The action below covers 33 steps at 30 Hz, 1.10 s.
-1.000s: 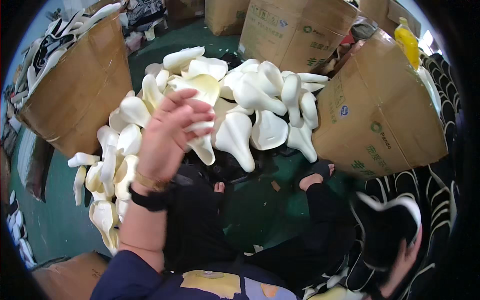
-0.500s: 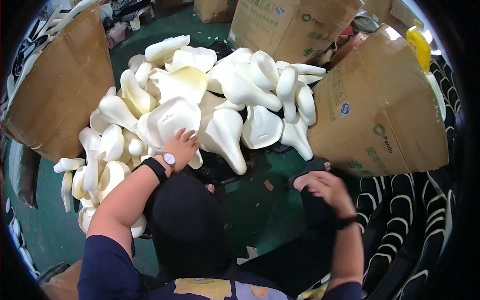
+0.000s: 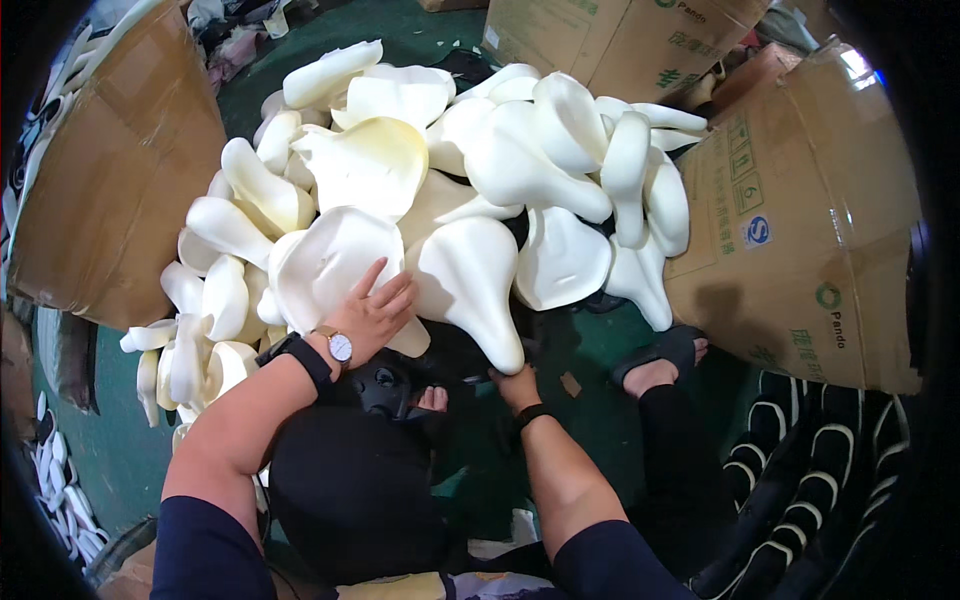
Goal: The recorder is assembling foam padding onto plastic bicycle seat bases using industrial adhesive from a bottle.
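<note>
A heap of white foam bicycle saddle pads lies before me. My left hand (image 3: 372, 318) rests, fingers stretched apart, on the lower edge of a hollow-side-up saddle pad (image 3: 338, 248). My right hand (image 3: 515, 388) is low at the nose tip of the neighbouring saddle pad (image 3: 465, 270), which lies rounded side up. The fingers of that hand are mostly hidden by the nose and the dark shadow, so its grip does not show. A yellowed saddle pad (image 3: 375, 165) lies above them, and another hollow-side-up saddle pad (image 3: 562, 258) is to the right.
Large cardboard boxes stand at the left (image 3: 120, 170), the right (image 3: 800, 230) and the back (image 3: 600, 45). Stacked black pieces with pale edges (image 3: 800, 500) fill the lower right. My sandalled foot (image 3: 660, 365) is beside the right box on the green floor (image 3: 120, 470).
My right hand has swung from beside my right foot leftward to the saddle pad's nose. My left hand stays on its pad with fingers spread. The view has shifted somewhat.
</note>
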Each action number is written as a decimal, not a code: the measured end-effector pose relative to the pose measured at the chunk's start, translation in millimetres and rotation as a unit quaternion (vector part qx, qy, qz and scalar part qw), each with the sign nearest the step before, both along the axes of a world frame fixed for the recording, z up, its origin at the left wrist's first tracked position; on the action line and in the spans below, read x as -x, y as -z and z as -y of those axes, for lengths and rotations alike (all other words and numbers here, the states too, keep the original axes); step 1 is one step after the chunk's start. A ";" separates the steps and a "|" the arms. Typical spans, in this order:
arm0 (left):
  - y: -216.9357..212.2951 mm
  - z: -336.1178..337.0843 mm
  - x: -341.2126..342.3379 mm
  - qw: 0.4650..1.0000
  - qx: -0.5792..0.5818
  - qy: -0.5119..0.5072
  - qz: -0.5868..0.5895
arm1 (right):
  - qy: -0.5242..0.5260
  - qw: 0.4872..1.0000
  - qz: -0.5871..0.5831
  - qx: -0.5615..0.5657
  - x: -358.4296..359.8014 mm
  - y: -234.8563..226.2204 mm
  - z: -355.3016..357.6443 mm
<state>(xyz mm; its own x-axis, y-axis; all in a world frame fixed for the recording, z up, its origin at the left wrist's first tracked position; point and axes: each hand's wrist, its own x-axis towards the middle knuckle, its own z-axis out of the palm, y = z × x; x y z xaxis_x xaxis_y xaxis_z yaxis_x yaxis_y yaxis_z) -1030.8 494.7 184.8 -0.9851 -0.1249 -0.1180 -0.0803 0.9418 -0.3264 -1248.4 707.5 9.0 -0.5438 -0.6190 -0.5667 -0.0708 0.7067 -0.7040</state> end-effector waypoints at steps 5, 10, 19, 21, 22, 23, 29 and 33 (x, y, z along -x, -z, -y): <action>-1.7 3.8 -9.3 1.000 -0.011 -0.024 -0.013 | -0.131 0.978 -0.069 0.147 -3.9 -28.6 -7.1; -64.5 4.5 -0.1 0.984 -0.054 -0.161 -0.045 | -0.058 0.976 -0.169 0.128 58.4 -106.1 -13.6; -171.8 63.8 -35.0 0.533 -0.374 -0.318 -0.689 | 0.120 0.922 -0.012 0.367 127.8 -291.2 -93.6; -213.0 37.4 -22.5 0.410 -0.431 -0.258 -0.762 | 0.210 0.851 0.093 0.472 115.9 -318.8 -111.3; -226.5 24.4 -18.4 0.345 -0.500 -0.191 -0.771 | 0.231 0.815 0.109 0.520 106.3 -331.3 -118.9; -229.9 17.5 -14.3 0.292 -0.533 -0.178 -0.774 | 0.284 0.793 0.127 0.524 93.7 -343.0 -124.3; -189.0 -78.4 41.1 0.124 -0.879 -0.169 -0.428 | 0.332 0.737 0.117 0.576 64.7 -337.8 -157.7; -135.9 -144.0 76.2 0.147 -0.889 -0.282 -0.329 | 0.315 0.753 0.107 0.568 42.7 -346.1 -176.8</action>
